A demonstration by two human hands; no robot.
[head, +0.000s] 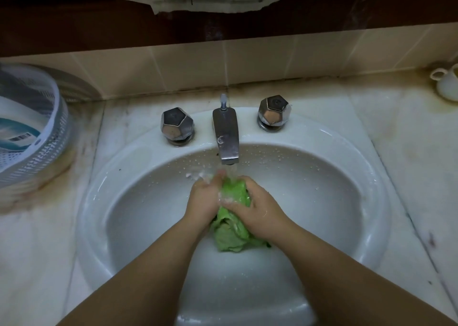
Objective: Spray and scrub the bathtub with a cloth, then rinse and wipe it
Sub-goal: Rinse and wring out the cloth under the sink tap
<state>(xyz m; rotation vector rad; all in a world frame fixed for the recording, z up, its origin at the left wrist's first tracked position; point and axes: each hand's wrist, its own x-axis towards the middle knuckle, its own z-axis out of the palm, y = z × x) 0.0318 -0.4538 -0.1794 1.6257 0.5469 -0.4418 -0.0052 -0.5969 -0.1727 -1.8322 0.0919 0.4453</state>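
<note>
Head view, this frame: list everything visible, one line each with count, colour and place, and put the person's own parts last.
cloth: 1, green, bunched between both hands under the running water
spout: 1, dull metal, back centre of the basin, water flowing
tap knobs: 2, faceted chrome, one on each side of the spout
basin: 1, white, oval, set in the countertop, droplets on its wall
countertop: 1, pale marble, stained, around the basin
perforated basket: 1, white, far left on the countertop, holding a printed package
cup: 1, white, far right at the frame edge, partly cut off
wall tiles: beige row behind the countertop
left hand: 1, grips the cloth
right hand: 1, grips the cloth
</note>
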